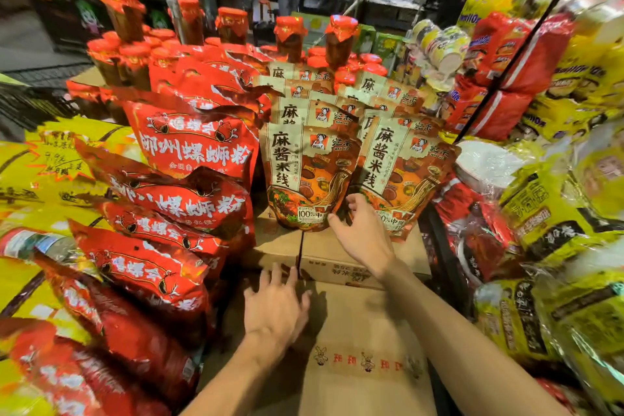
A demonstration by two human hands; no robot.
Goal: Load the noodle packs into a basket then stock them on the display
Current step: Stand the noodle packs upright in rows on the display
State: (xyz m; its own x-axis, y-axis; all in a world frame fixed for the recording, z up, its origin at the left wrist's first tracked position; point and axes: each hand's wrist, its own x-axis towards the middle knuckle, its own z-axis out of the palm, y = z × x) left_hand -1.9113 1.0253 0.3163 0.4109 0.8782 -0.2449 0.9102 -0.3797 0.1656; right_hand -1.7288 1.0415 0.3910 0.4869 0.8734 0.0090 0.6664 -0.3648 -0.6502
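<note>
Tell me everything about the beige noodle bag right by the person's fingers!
The front left beige noodle pack is a glossy stand-up pouch, cream above and orange-brown below, with big black characters, a small portrait logo and a noodle-bowl picture. It stands upright, first in a row of like packs, on a cardboard box. A twin stands to its right. The right hand reaches its lower right corner, fingers spread; actual contact is unclear.

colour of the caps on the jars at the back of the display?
Red-orange caps on the jars, best seen in the head view.
</note>
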